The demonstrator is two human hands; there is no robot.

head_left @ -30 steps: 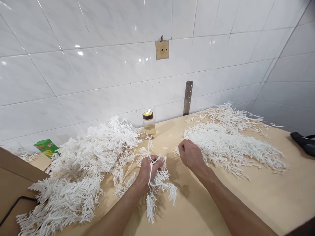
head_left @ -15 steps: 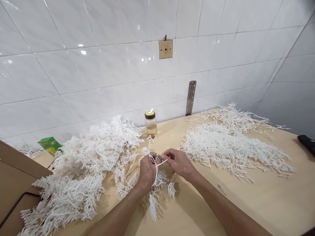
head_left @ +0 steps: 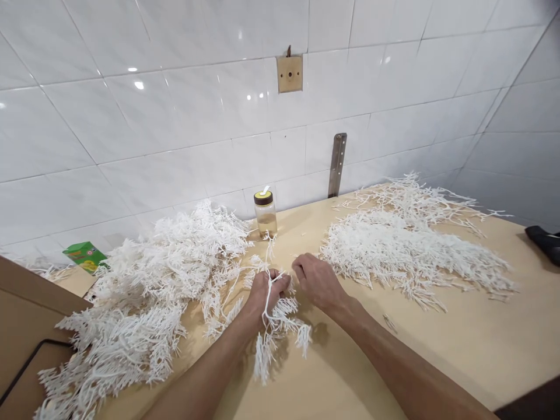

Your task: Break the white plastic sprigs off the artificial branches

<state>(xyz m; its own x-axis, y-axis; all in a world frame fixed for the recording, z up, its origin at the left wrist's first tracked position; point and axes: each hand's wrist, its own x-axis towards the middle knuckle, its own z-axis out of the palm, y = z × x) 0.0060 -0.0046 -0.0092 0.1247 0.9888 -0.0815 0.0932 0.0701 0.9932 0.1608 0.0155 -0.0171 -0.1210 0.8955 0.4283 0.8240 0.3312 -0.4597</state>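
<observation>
My left hand [head_left: 261, 294] is closed around a white branching plastic sprig [head_left: 280, 319]. Its thin stem rises over the fingers, and its feathery tufts hang down in front of the hand. Just to the right is my right hand [head_left: 318, 283], fingers curled together near the sprig. Whatever may be between those fingertips is hidden. To the left lies a big heap of the same white feathery sprigs [head_left: 170, 262]. On the right spreads a flatter pile of small white pieces [head_left: 402, 248], with bare branching stems [head_left: 420, 198] behind it.
A clear jar with a dark-rimmed yellow lid [head_left: 265, 214] stands behind my hands. A green box [head_left: 84, 256] and a cardboard box [head_left: 37, 309] are at the left. A metal bracket [head_left: 336, 166] leans on the tiled wall; a black object [head_left: 543, 244] lies far right.
My right hand has drawn slightly away from the left, leaving a gap between them. The stem that stuck out toward the right fingers no longer reaches them. The sprig has turned in my left hand.
</observation>
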